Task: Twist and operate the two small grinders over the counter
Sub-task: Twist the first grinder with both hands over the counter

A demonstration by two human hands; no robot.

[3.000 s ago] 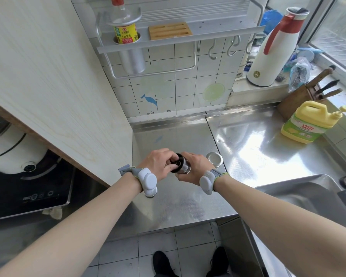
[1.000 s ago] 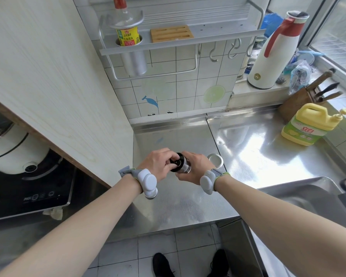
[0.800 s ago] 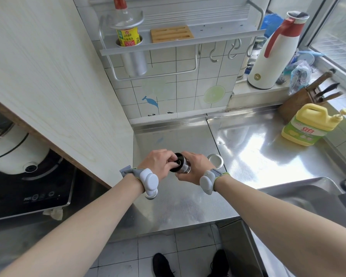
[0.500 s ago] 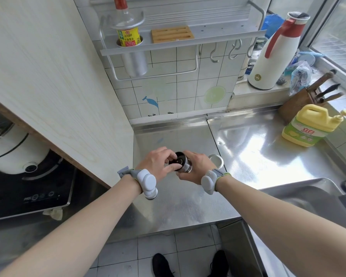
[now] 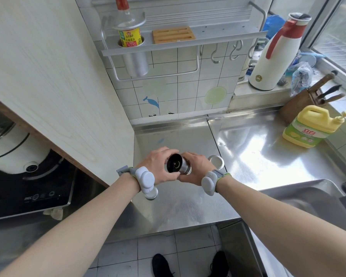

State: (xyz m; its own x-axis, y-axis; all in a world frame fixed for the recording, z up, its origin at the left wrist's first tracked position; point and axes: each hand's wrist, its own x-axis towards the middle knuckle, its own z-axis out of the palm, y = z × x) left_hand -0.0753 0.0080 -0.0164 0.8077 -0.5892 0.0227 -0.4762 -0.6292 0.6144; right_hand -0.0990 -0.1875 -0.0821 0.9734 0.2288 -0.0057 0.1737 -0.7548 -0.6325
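Observation:
I hold a small steel grinder (image 5: pixel 178 164) on its side above the steel counter (image 5: pixel 248 152), its black end facing me. My left hand (image 5: pixel 158 166) grips the black end and my right hand (image 5: pixel 196 168) wraps the steel body. A second small grinder (image 5: pixel 216 161) with a white top stands on the counter just right of my right hand, partly hidden by it. A round steel cap (image 5: pixel 151 195) lies on the counter below my left wrist.
A wooden cabinet side (image 5: pixel 54 80) rises close on the left, with an induction hob (image 5: pixel 28 188) beyond it. A yellow detergent bottle (image 5: pixel 308 126), a knife block (image 5: pixel 300 102) and a white thermos (image 5: pixel 276 54) stand at the right. The sink (image 5: pixel 308 204) opens at the right front.
The grinder has tilted so more of its black end faces me. My left hand has turned slightly on that end; the right hand has kept its hold.

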